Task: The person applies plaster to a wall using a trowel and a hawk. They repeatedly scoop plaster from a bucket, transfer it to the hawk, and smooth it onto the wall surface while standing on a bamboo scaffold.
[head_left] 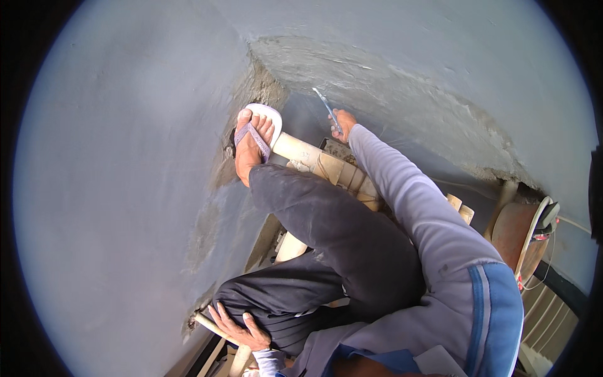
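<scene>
My right hand [344, 124] grips a long, thin bluish tool [325, 102] with a whitish tip, held near the rough, wet-looking grey plaster band [370, 75]. My left hand [242, 327] rests spread on my dark-trousered bent knee [251, 295], close to the left wall. My foot in a white and lilac sandal [256, 132] is up on a pale pole platform [301, 151], bound with wire, at the wall's corner. A dark, dirty container [333, 147] is partly visible below my right hand, mostly hidden behind the poles.
Smooth grey walls [107, 169] rise at left and top, with broken, rough patches along their edges. At the right are a rusty drum-like object [521, 232] with a cord and a vertical pipe [502, 207]. Slatted bars [546, 314] show below them.
</scene>
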`<action>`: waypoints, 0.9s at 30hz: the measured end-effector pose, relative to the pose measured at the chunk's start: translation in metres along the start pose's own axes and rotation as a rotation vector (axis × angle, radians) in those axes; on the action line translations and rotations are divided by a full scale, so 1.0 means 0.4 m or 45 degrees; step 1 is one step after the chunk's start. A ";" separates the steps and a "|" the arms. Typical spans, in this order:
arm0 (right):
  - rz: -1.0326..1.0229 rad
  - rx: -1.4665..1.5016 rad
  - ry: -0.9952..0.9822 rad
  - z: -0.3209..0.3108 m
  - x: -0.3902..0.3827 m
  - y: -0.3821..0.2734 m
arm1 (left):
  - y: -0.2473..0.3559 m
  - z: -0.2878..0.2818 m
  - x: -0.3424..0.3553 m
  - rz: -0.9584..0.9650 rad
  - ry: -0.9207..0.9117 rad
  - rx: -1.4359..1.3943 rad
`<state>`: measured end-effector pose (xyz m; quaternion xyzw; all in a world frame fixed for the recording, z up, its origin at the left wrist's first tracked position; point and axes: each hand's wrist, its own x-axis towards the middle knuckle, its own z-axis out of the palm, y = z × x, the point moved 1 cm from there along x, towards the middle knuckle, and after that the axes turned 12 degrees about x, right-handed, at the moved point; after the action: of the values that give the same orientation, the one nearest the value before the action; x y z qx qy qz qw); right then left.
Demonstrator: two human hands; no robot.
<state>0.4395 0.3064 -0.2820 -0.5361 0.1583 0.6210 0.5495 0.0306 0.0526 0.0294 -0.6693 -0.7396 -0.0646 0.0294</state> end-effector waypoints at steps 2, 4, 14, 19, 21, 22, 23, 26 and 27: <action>0.005 0.105 0.000 -0.010 0.003 0.000 | -0.005 0.004 -0.001 -0.001 0.004 -0.006; -0.032 0.118 0.001 -0.023 0.014 0.004 | -0.004 0.008 0.000 -0.027 -0.002 -0.029; -0.034 0.228 -0.067 -0.136 0.006 0.000 | -0.019 0.013 -0.001 -0.003 -0.004 0.015; -0.029 0.174 -0.021 -0.216 -0.053 -0.017 | -0.030 0.012 -0.002 0.046 0.001 0.092; -0.031 0.136 -0.018 -0.251 -0.077 -0.031 | -0.028 0.011 -0.003 0.033 0.003 0.090; -0.032 0.128 0.001 -0.271 -0.086 -0.039 | -0.025 0.013 -0.002 0.030 0.005 0.087; -0.032 0.118 0.019 -0.290 -0.096 -0.047 | -0.025 0.016 -0.004 0.029 0.020 0.095; -0.014 0.134 0.028 -0.333 -0.128 -0.061 | -0.017 0.010 0.000 0.028 0.020 0.059; -0.040 0.138 0.074 -0.333 -0.151 -0.063 | -0.021 0.011 0.000 0.024 0.017 0.055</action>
<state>0.5156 0.1794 -0.2713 -0.5257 0.1990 0.5871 0.5825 0.0225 0.0523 0.0245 -0.6751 -0.7342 -0.0529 0.0496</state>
